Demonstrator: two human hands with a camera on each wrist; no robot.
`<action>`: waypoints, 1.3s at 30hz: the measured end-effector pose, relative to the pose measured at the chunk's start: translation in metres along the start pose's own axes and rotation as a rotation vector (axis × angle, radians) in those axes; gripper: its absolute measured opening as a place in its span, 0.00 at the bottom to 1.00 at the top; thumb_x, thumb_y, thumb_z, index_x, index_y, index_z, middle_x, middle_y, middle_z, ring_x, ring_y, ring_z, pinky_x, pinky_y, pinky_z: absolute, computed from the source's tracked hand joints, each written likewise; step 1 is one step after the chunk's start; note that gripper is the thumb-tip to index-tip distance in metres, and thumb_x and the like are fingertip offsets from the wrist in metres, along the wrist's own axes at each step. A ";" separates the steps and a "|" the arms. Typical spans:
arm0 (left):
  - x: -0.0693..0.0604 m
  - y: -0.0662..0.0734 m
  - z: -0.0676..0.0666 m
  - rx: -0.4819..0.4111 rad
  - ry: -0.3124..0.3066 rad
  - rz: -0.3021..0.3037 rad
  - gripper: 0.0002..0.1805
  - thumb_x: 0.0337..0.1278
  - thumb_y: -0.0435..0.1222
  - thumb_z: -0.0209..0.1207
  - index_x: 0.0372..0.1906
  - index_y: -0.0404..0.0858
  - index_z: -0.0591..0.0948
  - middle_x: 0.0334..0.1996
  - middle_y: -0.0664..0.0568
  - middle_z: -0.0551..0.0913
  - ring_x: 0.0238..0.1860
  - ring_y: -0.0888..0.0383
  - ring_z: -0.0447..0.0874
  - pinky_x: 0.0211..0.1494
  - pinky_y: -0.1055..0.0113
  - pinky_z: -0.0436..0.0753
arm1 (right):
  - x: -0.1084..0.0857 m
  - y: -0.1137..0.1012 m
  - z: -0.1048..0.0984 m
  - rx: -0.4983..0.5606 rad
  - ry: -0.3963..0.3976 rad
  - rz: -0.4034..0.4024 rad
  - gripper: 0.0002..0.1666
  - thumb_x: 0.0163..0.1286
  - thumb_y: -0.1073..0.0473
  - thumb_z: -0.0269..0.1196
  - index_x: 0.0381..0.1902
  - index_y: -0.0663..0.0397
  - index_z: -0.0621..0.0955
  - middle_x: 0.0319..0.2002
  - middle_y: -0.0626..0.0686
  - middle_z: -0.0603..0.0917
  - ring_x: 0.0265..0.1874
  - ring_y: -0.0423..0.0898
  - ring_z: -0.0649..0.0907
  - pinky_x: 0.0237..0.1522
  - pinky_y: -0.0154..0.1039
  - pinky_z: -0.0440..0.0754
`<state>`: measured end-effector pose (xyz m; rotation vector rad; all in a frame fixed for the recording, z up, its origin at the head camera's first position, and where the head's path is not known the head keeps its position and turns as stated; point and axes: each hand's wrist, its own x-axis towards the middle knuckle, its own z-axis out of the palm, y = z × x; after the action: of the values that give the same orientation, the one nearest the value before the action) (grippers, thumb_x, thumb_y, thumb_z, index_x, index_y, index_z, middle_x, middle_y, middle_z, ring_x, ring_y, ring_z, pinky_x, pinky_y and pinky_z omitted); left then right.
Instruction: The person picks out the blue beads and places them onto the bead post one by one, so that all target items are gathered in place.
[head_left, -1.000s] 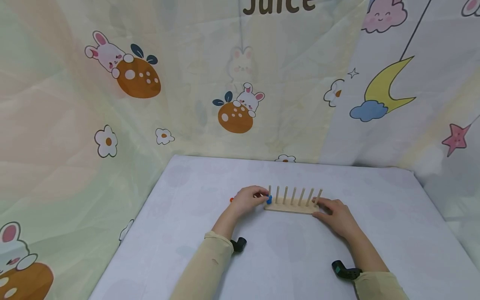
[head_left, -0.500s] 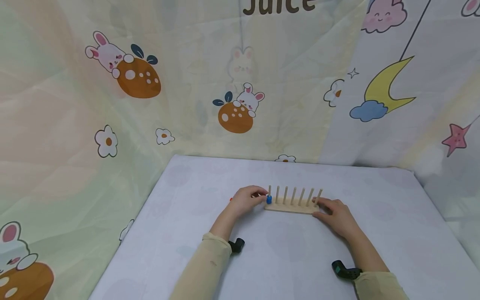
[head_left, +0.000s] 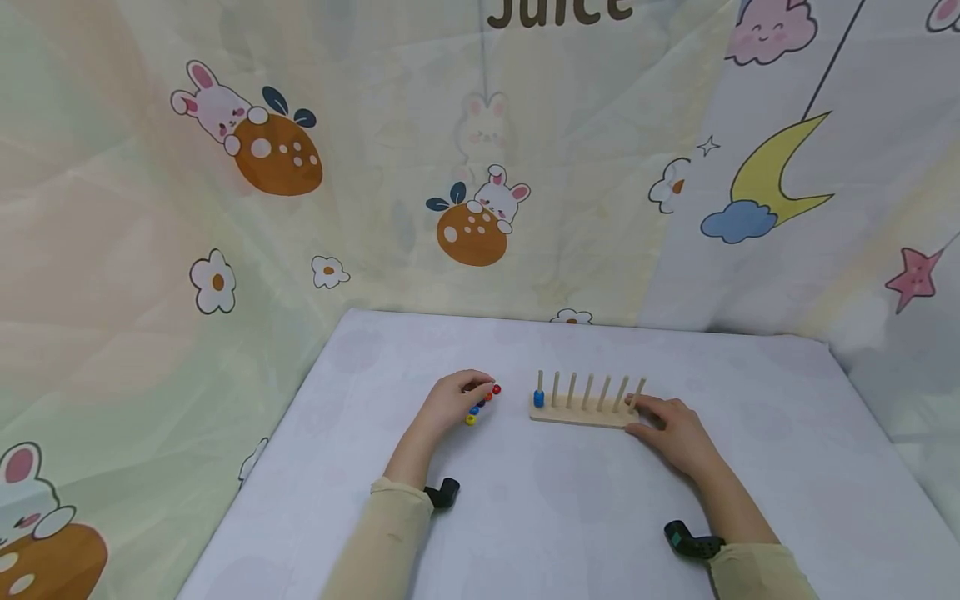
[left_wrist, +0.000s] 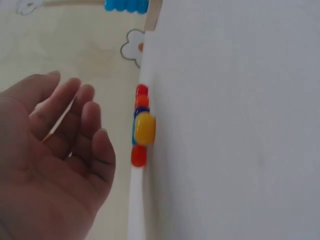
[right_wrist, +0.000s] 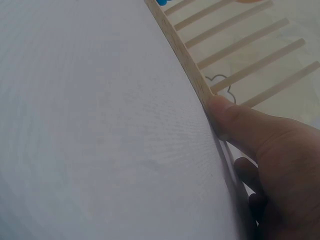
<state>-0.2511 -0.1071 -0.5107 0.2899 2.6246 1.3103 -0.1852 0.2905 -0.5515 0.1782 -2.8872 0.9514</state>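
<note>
A wooden peg board (head_left: 585, 414) with a row of upright pegs stands on the table. Blue beads (head_left: 538, 398) are stacked on its leftmost peg; the other pegs are bare. My right hand (head_left: 672, 429) grips the board's right end, the thumb on its front edge (right_wrist: 220, 107). My left hand (head_left: 448, 402) is over a small group of loose beads to the left of the board, its fingers loosely bent and holding nothing. Among these beads are a yellow one (left_wrist: 145, 128), a red one (left_wrist: 139, 156), orange and blue ones; the hand partly hides them in the head view.
The table (head_left: 570, 517) has a white cloth cover. Printed fabric (head_left: 390, 167) hangs behind it and at the sides. A black wrist camera (head_left: 444, 493) sits on the left wrist and another camera (head_left: 693, 542) on the right.
My left hand has left the blue beads at the board's left peg and moved left to the loose beads, more of which now show. The right hand and the board stay put.
</note>
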 end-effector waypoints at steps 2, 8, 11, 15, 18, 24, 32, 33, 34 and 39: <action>-0.002 -0.008 -0.006 0.011 0.005 -0.027 0.13 0.66 0.54 0.58 0.50 0.57 0.84 0.43 0.63 0.85 0.46 0.59 0.79 0.51 0.59 0.79 | 0.000 0.000 -0.001 -0.003 -0.002 0.000 0.33 0.64 0.39 0.67 0.63 0.48 0.78 0.62 0.60 0.79 0.56 0.62 0.75 0.55 0.65 0.69; -0.011 -0.027 -0.018 0.040 0.007 -0.047 0.11 0.65 0.51 0.61 0.48 0.57 0.85 0.46 0.62 0.84 0.48 0.57 0.78 0.54 0.57 0.78 | 0.000 0.000 -0.002 -0.004 -0.011 -0.001 0.34 0.64 0.39 0.67 0.63 0.49 0.78 0.62 0.61 0.79 0.56 0.62 0.75 0.55 0.65 0.70; -0.015 -0.034 -0.019 0.050 0.006 -0.036 0.08 0.64 0.49 0.62 0.45 0.57 0.85 0.44 0.62 0.84 0.46 0.57 0.78 0.53 0.58 0.78 | 0.000 -0.001 -0.003 -0.005 -0.011 0.001 0.34 0.64 0.39 0.67 0.63 0.49 0.78 0.62 0.61 0.79 0.56 0.62 0.75 0.54 0.65 0.70; -0.017 -0.038 -0.017 0.064 0.014 -0.015 0.07 0.63 0.47 0.63 0.45 0.56 0.85 0.42 0.60 0.83 0.44 0.57 0.78 0.52 0.58 0.78 | 0.000 -0.002 -0.004 -0.002 -0.014 0.006 0.34 0.64 0.39 0.66 0.63 0.49 0.78 0.62 0.60 0.79 0.57 0.62 0.75 0.55 0.66 0.70; -0.017 -0.041 -0.015 0.091 0.000 0.009 0.08 0.64 0.45 0.63 0.46 0.54 0.85 0.42 0.60 0.82 0.43 0.59 0.78 0.52 0.59 0.79 | 0.001 -0.002 -0.003 0.002 -0.013 0.005 0.34 0.64 0.39 0.66 0.63 0.49 0.78 0.62 0.60 0.79 0.57 0.62 0.75 0.56 0.65 0.69; -0.016 -0.045 -0.011 0.153 -0.012 0.083 0.09 0.65 0.40 0.62 0.48 0.50 0.85 0.40 0.60 0.82 0.42 0.61 0.78 0.49 0.61 0.78 | 0.000 -0.001 -0.001 -0.003 -0.008 0.001 0.33 0.64 0.40 0.67 0.63 0.49 0.78 0.62 0.60 0.79 0.56 0.61 0.75 0.55 0.65 0.70; -0.016 -0.044 -0.006 0.212 0.007 0.096 0.10 0.63 0.42 0.64 0.48 0.49 0.86 0.36 0.61 0.80 0.40 0.61 0.75 0.48 0.63 0.76 | 0.000 0.002 0.000 -0.009 -0.018 0.009 0.35 0.64 0.39 0.66 0.64 0.49 0.77 0.63 0.60 0.79 0.57 0.62 0.75 0.56 0.65 0.69; -0.016 -0.044 -0.006 0.219 0.010 0.096 0.11 0.62 0.43 0.65 0.48 0.49 0.86 0.36 0.61 0.80 0.39 0.60 0.75 0.47 0.63 0.76 | -0.001 0.002 0.000 -0.010 -0.019 0.010 0.35 0.64 0.39 0.66 0.64 0.49 0.77 0.63 0.60 0.79 0.57 0.62 0.75 0.56 0.65 0.69; -0.015 -0.044 -0.005 0.227 0.014 0.096 0.11 0.62 0.44 0.65 0.48 0.49 0.86 0.35 0.61 0.80 0.39 0.60 0.74 0.46 0.64 0.75 | -0.001 0.002 0.000 -0.010 -0.019 0.010 0.35 0.64 0.39 0.66 0.64 0.49 0.77 0.63 0.60 0.79 0.57 0.62 0.75 0.56 0.65 0.69; -0.014 -0.044 -0.002 0.255 0.026 0.084 0.12 0.62 0.46 0.65 0.48 0.49 0.86 0.33 0.61 0.79 0.37 0.60 0.73 0.42 0.65 0.74 | -0.001 0.002 -0.002 -0.011 -0.017 0.004 0.34 0.64 0.40 0.67 0.63 0.49 0.78 0.63 0.60 0.78 0.57 0.62 0.75 0.56 0.66 0.69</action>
<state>-0.2421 -0.1380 -0.5438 0.4277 2.8311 1.0065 -0.1848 0.2932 -0.5514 0.1805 -2.9093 0.9389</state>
